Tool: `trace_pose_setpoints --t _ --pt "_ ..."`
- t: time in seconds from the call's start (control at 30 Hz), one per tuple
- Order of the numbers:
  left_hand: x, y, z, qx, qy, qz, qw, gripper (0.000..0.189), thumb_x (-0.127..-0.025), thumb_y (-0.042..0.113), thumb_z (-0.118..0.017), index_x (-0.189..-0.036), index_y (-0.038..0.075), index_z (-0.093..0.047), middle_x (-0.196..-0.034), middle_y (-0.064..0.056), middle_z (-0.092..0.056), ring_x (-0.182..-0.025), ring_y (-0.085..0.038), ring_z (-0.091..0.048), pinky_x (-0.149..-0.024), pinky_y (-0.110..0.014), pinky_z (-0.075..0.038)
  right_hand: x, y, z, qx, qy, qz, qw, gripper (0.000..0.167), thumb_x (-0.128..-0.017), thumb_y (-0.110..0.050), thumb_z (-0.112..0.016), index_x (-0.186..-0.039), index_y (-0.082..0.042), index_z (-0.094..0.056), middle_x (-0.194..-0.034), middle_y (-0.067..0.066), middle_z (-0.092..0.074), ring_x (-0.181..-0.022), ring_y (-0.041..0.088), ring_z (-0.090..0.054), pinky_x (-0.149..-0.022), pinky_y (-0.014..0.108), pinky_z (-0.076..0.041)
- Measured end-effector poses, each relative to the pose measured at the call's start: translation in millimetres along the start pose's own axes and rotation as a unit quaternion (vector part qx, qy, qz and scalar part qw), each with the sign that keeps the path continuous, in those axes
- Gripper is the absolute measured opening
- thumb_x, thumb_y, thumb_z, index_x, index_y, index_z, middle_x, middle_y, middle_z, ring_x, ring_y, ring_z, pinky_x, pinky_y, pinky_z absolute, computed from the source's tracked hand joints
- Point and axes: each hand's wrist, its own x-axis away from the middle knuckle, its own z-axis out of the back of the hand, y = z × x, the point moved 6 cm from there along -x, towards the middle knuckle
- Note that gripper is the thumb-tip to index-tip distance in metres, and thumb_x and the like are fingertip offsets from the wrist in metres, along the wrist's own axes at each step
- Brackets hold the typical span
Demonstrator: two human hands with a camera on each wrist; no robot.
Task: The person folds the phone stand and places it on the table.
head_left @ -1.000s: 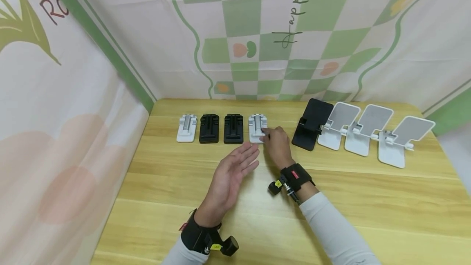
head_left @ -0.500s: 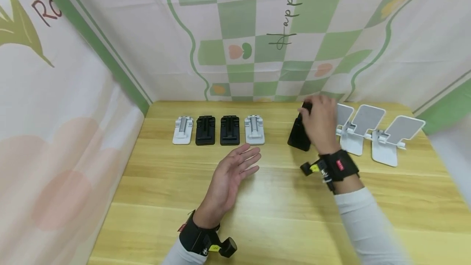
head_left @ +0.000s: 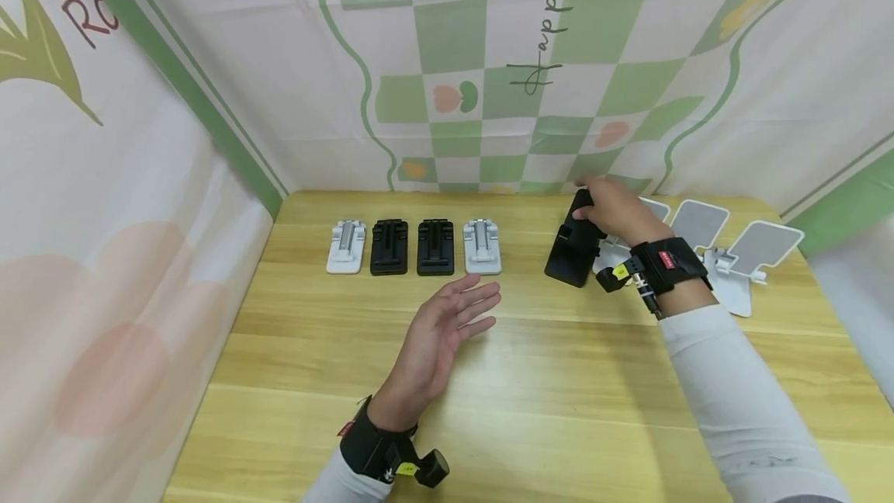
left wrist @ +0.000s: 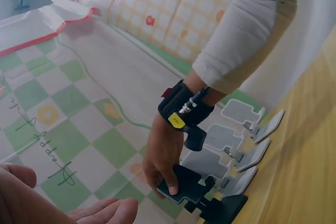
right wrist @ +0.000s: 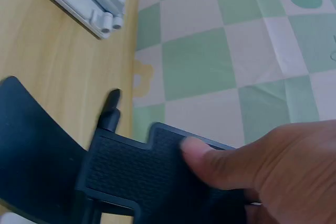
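Black stand [head_left: 567, 258]: unfolded on the table [head_left: 531, 379] beside the white stands [head_left: 700, 225]; probably light and stiff
Right hand [head_left: 615, 210]: you're pinching its upper plate [right wrist: 126, 163], decent spot imo
Left hand [head_left: 438, 336]: yours is loosely spread, holding nothing

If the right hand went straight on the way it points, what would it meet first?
Beyond the black stand it pinches, the right hand would probably meet the cloth behind the table; the gap's depth is unclear.

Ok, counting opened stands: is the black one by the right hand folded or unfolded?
Unfolded: on the black stand, the plate angles up from the base.
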Motion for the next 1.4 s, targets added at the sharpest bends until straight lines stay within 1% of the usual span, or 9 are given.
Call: trace_pose_setpoints --t 0.17,0.37,0.5,0.67,0.83,1.1,1.17,1.27,1.4 --pt "-1.0 0.1 -2.4 -0.002 -0.008 -0.001 1.0 0.05 -0.108 0.025 -0.032 -0.152 0.005 -0.039 -0.152 -0.019 -0.053 -0.143 -0.032 -0.051 -0.117 -0.048 -0.045 1.3 4 4 0.006 -0.009 0.001 0.9999 0.041 -0.098 -0.01 -0.067 -0.131 0.011 -0.055 -0.114 0.031 -0.06 -0.096 0.042 -0.06 -0.078 0.05 -0.054" --pt "-1.2 -1.0 -4.7 0.007 -0.011 0.0 0.9999 0.05 -0.108 0.024 -0.032 -0.153 0.004 -0.039 -0.153 -0.021 -0.052 -0.143 -0.033 -0.05 -0.117 -0.047 -0.045 2.1 9 3 0.01 0.006 0.011 0.9999 0.045 -0.098 -0.012 -0.069 -0.134 0.01 -0.055 -0.118 0.032 -0.061 -0.099 0.042 -0.059 -0.083 0.052 -0.052" --pt "-1.2 -2.5 -5.4 0.013 -0.013 0.002 0.9998 0.05 -0.108 0.023 -0.031 -0.154 0.002 -0.037 -0.153 -0.023 -0.051 -0.143 -0.034 -0.05 -0.117 -0.042 -0.045 4.5 10 1 0.01 0.017 0.017 0.9997 0.042 -0.098 -0.012 -0.068 -0.133 0.009 -0.057 -0.118 0.031 -0.062 -0.099 0.041 -0.059 -0.083 0.052 -0.052" --pt "-1.8 -5.4 -5.3 0.015 -0.017 0.003 0.9997 0.051 -0.109 0.022 -0.03 -0.154 0.0 -0.036 -0.154 -0.024 -0.049 -0.144 -0.035 -0.049 -0.116 -0.041 -0.045 12.1 2 3 0.001 0.029 0.03 0.9991 0.038 -0.1 -0.013 -0.065 -0.133 0.006 -0.058 -0.118 0.028 -0.063 -0.1 0.039 -0.06 -0.086 0.052 -0.051" --pt "-3.0 -9.0 -3.6 0.009 -0.008 0.006 0.9999 0.052 -0.109 0.023 -0.03 -0.155 -0.002 -0.035 -0.155 -0.023 -0.048 -0.146 -0.034 -0.047 -0.119 -0.041 -0.042 30.4 -23 14 -0.011 0.043 0.061 0.9972 0.036 -0.101 -0.015 -0.064 -0.133 0.003 -0.059 -0.12 0.025 -0.065 -0.104 0.038 -0.062 -0.088 0.05 -0.051" --pt "-9.1 -18.3 -2.3 0.011 -0.001 0.012 0.9999 0.056 -0.111 0.025 -0.026 -0.159 -0.006 -0.024 -0.164 -0.025 -0.033 -0.154 -0.038 -0.029 -0.128 -0.047 -0.026 78.9 -84 33 -0.025 0.066 0.121 0.9902 0.037 -0.099 -0.017 -0.068 -0.134 -0.004 -0.062 -0.127 0.018 -0.067 -0.108 0.033 -0.064 -0.088 0.047 -0.051" --pt "-10.0 -21.1 -3.8 0.016 -0.002 0.018 0.9997 0.058 -0.111 0.027 -0.026 -0.158 -0.006 -0.023 -0.164 -0.026 -0.032 -0.154 -0.039 -0.029 -0.128 -0.048 -0.027 90.6 -98 35 -0.028 0.069 0.135 0.9881 0.037 -0.099 -0.017 -0.068 -0.134 -0.006 -0.062 -0.129 0.015 -0.067 -0.103 0.03 -0.065 -0.087 0.045 -0.051" --pt "-10.9 -24.2 -8.0 0.021 -0.012 0.028 0.9993 0.058 -0.112 0.03 -0.025 -0.158 -0.006 -0.026 -0.163 -0.026 -0.034 -0.15 -0.038 -0.037 -0.125 -0.049 -0.032 105.7 -114 36 -0.03 0.066 0.156 0.985 0.038 -0.099 -0.017 -0.068 -0.135 -0.009 -0.062 -0.132 0.012 -0.068 -0.106 0.028 -0.066 -0.089 0.044 -0.052" --pt "-12.7 -26.0 -15.5 0.029 -0.029 0.038 0.9984 0.053 -0.112 0.027 -0.027 -0.156 -0.002 -0.036 -0.16 -0.019 -0.042 -0.142 -0.03 -0.049 -0.115 -0.039 -0.046 119.7 -129 32 -0.032 0.067 0.181 0.9806 0.038 -0.098 -0.017 -0.07 -0.135 -0.011 -0.063 -0.129 0.007 -0.07 -0.11 0.023 -0.065 -0.09 0.042 -0.053"
